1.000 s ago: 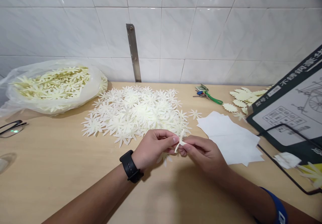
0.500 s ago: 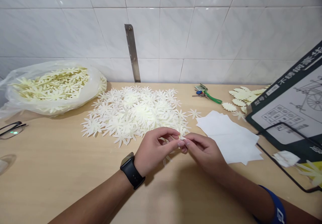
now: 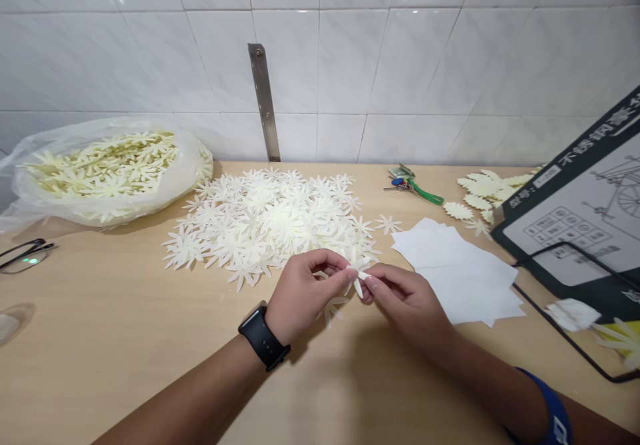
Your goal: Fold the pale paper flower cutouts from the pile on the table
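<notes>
My left hand (image 3: 303,295) and my right hand (image 3: 405,302) meet at the fingertips over the wooden table (image 3: 125,338). Both pinch one small cream flower cutout (image 3: 358,278) between thumb and fingers. A second flower cutout (image 3: 333,308) lies on the table just under my left hand. Right behind the hands spreads a loose pile of flower cutouts (image 3: 270,222). A black watch (image 3: 263,336) sits on my left wrist and a blue band (image 3: 555,418) on my right arm.
A clear plastic bag of cutouts (image 3: 100,168) rests at the back left. White paper sheets (image 3: 460,272) lie right of the hands. Keys with a green strap (image 3: 413,186), leaf cutouts (image 3: 483,195), a printed box (image 3: 585,212), glasses (image 3: 23,255) and a metal wall bracket (image 3: 264,102) surround them.
The hands have stayed together at the same spot. The pinched flower cutout has been turned between the fingertips, its petals now pointing down and right.
</notes>
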